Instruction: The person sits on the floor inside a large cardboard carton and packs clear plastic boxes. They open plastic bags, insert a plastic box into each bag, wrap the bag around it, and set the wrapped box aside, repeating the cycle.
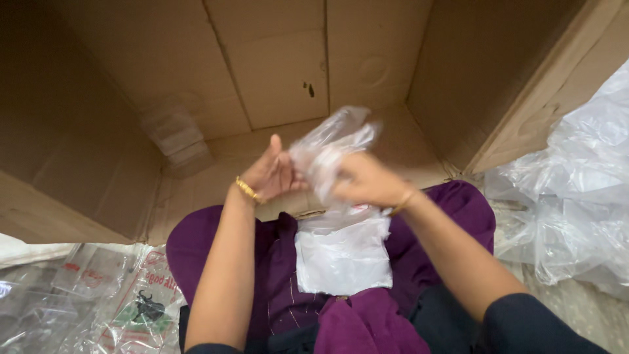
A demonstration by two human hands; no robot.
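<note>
A clear plastic bag (331, 147) is gripped by the closed right hand (367, 180) and pinched by the half-open left hand (272, 174), above the cardboard box (275, 72); its edges are best kept taut.

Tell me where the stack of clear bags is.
In the head view, the stack of clear bags lies at centre on the purple cloth over the lap, just below both hands, before the open cardboard box.
</note>
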